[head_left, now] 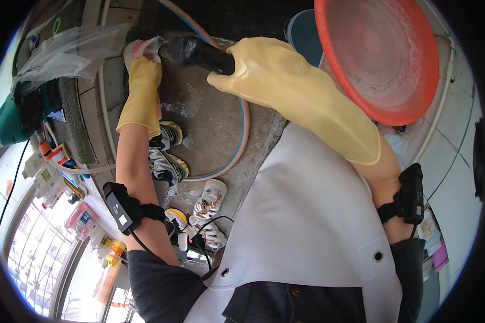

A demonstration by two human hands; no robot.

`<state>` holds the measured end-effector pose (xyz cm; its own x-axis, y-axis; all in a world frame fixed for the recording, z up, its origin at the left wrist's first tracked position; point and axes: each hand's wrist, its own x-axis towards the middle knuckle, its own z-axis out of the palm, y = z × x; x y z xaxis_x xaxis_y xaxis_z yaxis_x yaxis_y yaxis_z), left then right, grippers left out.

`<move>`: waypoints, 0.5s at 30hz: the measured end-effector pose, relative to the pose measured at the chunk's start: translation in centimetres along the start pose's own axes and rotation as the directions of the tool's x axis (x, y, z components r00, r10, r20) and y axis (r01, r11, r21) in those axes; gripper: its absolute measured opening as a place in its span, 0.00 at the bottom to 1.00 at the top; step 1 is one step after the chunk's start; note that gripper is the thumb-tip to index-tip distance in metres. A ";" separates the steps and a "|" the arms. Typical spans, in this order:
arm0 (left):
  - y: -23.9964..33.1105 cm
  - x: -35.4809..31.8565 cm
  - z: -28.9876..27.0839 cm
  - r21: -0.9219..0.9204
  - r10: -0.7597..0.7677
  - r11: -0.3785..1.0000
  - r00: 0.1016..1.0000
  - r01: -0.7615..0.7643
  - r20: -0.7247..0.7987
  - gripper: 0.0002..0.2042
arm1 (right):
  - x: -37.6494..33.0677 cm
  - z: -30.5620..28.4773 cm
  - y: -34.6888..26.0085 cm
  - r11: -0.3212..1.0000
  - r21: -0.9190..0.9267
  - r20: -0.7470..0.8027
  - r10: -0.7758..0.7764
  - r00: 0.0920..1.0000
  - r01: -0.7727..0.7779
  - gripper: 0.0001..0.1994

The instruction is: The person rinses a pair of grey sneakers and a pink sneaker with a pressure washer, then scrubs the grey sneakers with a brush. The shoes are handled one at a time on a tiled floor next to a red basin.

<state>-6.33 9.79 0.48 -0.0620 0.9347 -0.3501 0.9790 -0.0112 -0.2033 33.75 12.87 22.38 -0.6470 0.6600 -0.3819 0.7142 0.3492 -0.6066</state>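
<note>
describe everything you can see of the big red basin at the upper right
The basin is wide and round, seemingly plastic, with a broad orange-red rim and a paler, cloudy inside marked by whitish streaks. Its open side faces the camera, and its top is cut off by the picture's edge. It overlaps a grey-blue bucket to its left. The yellow glove on the right arm passes close to its lower left; whether they touch cannot be told.

At eleven o'clock, the pinkish item at the left hand was too blurred to identify; at one, the red basin, cropped on top, partly hid a bucket.
</note>
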 end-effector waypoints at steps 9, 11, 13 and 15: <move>1.3 -4.1 -6.8 0.050 0.199 0.979 0.978 -0.196 -0.060 0.12 | -3.0 -2.2 2.2 0.902 0.232 0.060 0.361 0.931 -0.365 0.29; 2.0 -5.1 -7.8 0.057 0.235 0.971 0.970 -0.232 -0.065 0.13 | -3.8 -2.2 2.5 0.865 0.254 0.065 0.432 0.899 -0.434 0.28; 2.8 -5.9 -8.9 -0.044 0.265 0.960 0.950 -0.275 -0.164 0.12 | -4.6 -2.1 2.9 0.840 0.272 0.069 0.470 0.880 -0.470 0.27; 2.9 -6.9 -8.6 -0.139 0.249 0.947 0.937 -0.289 -0.246 0.14 | -5.0 -1.7 3.6 0.812 0.308 0.081 0.497 0.864 -0.496 0.26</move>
<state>-1.35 6.40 10.17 0.2336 0.9601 -0.1540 0.9723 -0.2308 0.0358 39.97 11.92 23.29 -0.2254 0.6901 -0.6878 0.8183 -0.2491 -0.5181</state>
